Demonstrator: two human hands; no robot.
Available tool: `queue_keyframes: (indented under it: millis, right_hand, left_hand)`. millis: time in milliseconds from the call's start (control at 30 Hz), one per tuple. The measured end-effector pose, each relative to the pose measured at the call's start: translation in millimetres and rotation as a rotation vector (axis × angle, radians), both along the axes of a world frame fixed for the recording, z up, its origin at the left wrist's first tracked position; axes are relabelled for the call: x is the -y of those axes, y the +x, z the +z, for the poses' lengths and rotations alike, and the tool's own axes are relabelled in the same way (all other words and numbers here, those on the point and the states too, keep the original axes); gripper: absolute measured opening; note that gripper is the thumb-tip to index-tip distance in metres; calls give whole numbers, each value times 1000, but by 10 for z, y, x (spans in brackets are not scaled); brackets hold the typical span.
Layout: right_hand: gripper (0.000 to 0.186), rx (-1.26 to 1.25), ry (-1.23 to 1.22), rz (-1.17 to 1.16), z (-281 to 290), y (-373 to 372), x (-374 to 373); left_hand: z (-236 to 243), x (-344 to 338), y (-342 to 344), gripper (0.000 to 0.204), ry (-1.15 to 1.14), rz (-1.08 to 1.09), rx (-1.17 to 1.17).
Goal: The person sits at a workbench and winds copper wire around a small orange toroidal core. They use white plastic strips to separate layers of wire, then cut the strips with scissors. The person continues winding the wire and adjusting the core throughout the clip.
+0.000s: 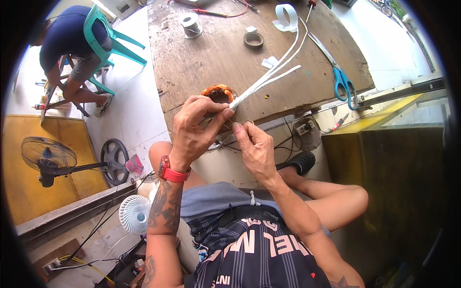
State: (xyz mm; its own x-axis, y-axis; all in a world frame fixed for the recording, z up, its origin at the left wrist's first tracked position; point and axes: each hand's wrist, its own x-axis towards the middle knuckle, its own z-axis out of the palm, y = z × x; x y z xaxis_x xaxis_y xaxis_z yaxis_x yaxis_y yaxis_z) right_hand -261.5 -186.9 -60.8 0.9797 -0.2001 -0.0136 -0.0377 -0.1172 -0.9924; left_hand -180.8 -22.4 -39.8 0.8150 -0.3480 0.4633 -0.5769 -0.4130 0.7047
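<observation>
Over the near edge of the wooden table, my left hand (192, 122) is closed, thumb and forefinger pinching the base of several white sleeved wires (269, 77). The wires fan out to the upper right across the tabletop. Just beyond those fingers is a ring-shaped copper winding (218, 90), orange-brown and partly hidden by my hand. Close beside it, my right hand (258, 150) has thumb and forefinger pressed together on a thin wire (226, 126) that runs toward the left thumb. Where that thin wire begins is covered by my fingers.
On the wooden table (192, 62) are a solder spool (191, 26), a dark tape roll (253, 40), a white tape roll (285, 18), blue-handled scissors (342, 81) and a red test probe (211, 13). Fans stand at left; another person (72, 38) bends by a green chair (98, 36).
</observation>
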Motion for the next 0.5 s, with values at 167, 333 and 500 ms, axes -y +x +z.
queue_keyframes:
  millis: [167,333,500]
  right_hand:
    - [46,20,30,32,161,139,161]
    - [30,524,-835,164,498,195,28]
    - [30,321,-870,388,1385,-1051,1260]
  left_hand:
    - [144,-120,14,26,51,-98,-112]
    - [252,-124,44,17,256,-124,204]
    - [180,-13,-9,8,330,-47,382]
